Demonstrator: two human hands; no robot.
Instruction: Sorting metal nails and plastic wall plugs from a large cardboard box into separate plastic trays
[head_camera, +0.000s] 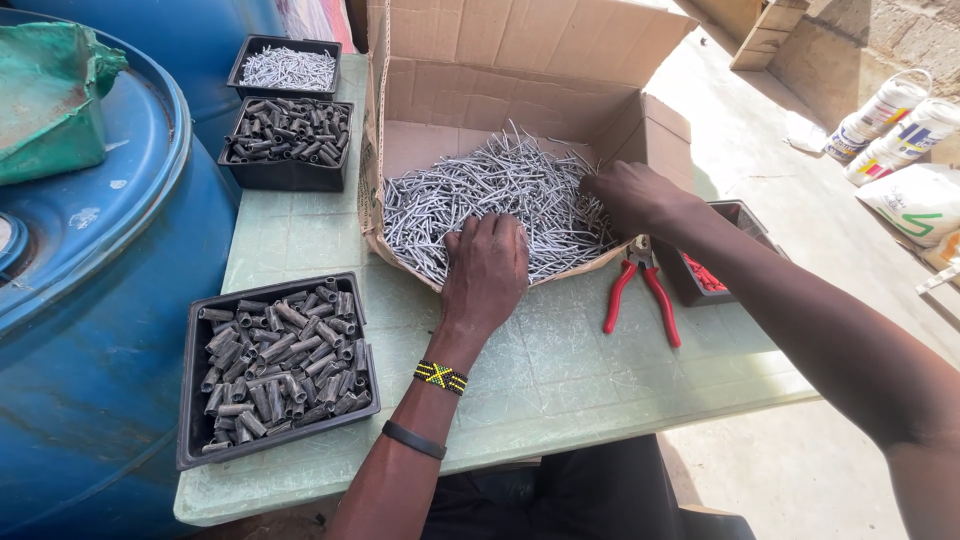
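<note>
From the head camera, both hands reach into an open brown cardboard box (520, 70) that stands on a pale green tabletop (560, 370). The box holds a loose heap of thin silvery metal pins (500, 195) spread across its floor, and its near wall is folded low toward the person.

The left hand (487, 265) lies palm down on the near edge of the heap, fingers together and curled slightly over the pins, pressing on them; whether it pinches any cannot be told. Its wrist carries a beaded bracelet in yellow, green and black (441, 376) and, lower on the forearm, a plain black band (414, 439). The right hand (628, 195) comes in over the right wall of the box, fingers bunched and dipped into the pins at the right of the heap; its fingertips are hidden, so its grip cannot be told.

Just right of the box, red-handled pliers (640, 295) lie on the tabletop, beside a dark tray with small red pieces (705, 275). At the left front sits a black plastic tray of short grey metal sleeves (275, 365). Farther back stand a second such tray (288, 135) and a tray of silvery pins (288, 68). A large blue plastic drum (90, 300) fills the left side, touching the tabletop edge
</note>
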